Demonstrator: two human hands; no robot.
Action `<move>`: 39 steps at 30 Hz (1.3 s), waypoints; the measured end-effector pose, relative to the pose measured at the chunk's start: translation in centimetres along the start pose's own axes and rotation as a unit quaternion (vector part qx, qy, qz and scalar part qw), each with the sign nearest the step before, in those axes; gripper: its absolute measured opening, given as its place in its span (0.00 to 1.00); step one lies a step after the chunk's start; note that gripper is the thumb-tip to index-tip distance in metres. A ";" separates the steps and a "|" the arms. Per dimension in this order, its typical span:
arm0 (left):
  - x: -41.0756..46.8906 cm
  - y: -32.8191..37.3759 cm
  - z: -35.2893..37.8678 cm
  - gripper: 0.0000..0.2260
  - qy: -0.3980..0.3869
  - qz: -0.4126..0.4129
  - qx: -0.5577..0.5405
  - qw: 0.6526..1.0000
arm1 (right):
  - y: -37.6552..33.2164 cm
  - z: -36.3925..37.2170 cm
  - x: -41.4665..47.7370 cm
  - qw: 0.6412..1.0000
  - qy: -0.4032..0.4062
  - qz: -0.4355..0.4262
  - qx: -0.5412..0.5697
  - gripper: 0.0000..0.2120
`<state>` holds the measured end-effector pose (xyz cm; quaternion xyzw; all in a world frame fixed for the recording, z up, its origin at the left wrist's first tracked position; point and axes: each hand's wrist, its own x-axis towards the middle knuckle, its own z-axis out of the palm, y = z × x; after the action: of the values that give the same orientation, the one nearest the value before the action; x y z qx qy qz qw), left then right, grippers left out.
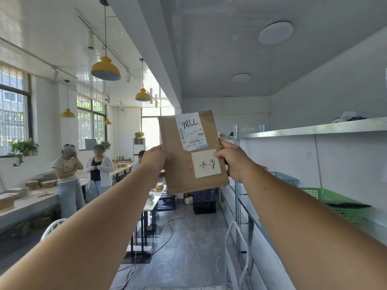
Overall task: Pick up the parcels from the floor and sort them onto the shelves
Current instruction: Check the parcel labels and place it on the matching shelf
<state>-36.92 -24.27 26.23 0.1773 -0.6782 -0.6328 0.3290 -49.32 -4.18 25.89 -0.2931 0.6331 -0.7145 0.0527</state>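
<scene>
Left hand (156, 159) grip curled round parcel (188, 164) left edge, right hand (232, 162) pinching right edge, held upright.

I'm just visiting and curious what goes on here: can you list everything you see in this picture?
parcel: one, brown, held up at centre, two paper labels on it
shelves: one rack, grey metal, right side
green basket: one, green, on a right shelf
blue basket: one, blue, farther along the shelves
crates: several, dark, on the floor ahead
lamps: four, yellow, hanging at left
people: three, left side of the room
left hand: grips the parcel's left edge
right hand: grips the parcel's right edge
</scene>
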 end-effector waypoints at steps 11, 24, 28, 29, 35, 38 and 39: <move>-1.2 0.0 0.0 0.48 0.022 0.133 0.160 0.978 | 1.9 0.6 -0.1 0.999 -0.047 0.014 0.000 0.29; -0.7 0.3 -2.0 0.55 0.027 0.278 0.238 0.930 | 3.8 0.7 -0.4 0.997 -0.076 0.013 0.019 0.34; 0.0 -0.1 -2.8 0.50 0.055 0.312 0.216 0.923 | 4.2 0.5 -0.8 0.998 -0.034 -0.011 0.059 0.27; 0.2 -0.1 -2.9 0.47 0.066 0.322 0.210 0.921 | 4.3 0.5 -0.9 0.997 -0.025 -0.016 0.074 0.26; 0.1 -0.2 -2.0 0.39 0.082 0.358 0.169 0.914 | 4.7 0.6 -1.1 0.990 0.018 -0.036 0.136 0.24; 0.2 -0.1 -1.7 0.29 0.097 0.360 0.145 0.917 | 4.8 0.4 -0.9 0.987 0.048 -0.044 0.144 0.25; 0.3 -0.1 -1.6 0.27 0.103 0.358 0.143 0.917 | 4.8 0.3 -0.8 0.987 0.059 -0.046 0.144 0.26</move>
<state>-36.12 -25.66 26.18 0.0322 -0.7415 -0.3474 0.5731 -49.94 -5.04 21.08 -0.2688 0.5117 -0.8157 0.0240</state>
